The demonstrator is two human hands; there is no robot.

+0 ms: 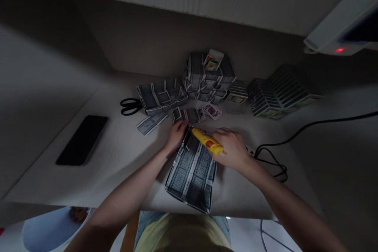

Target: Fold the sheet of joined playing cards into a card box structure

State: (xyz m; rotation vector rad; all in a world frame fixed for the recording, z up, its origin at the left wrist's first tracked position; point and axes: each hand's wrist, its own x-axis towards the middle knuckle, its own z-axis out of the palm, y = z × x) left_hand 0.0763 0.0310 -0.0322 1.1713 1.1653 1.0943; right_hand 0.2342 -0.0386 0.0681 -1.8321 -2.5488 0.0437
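My right hand (232,146) is wrapped round a yellow glue gun (206,141), whose nozzle is at the far edge of a box made of patterned playing cards (189,169). That box lies tilted at the front of the table, one corner toward me. My left hand (176,136) grips its far left edge, the fingertips close to the nozzle and partly hidden. Just beyond my hands lie small folded card pieces (191,115) and a few face-up playing cards (212,111). Left of these are loose cards (151,123) lying back side up.
An open card tray (161,96) stands behind, beside black-handled scissors (130,106). A larger card structure (208,76) carries an opened card box (213,60). Rows of card packs (280,94) stand right. A black phone (82,140) lies left; a black cable (310,124) loops right. A shelf hangs overhead.
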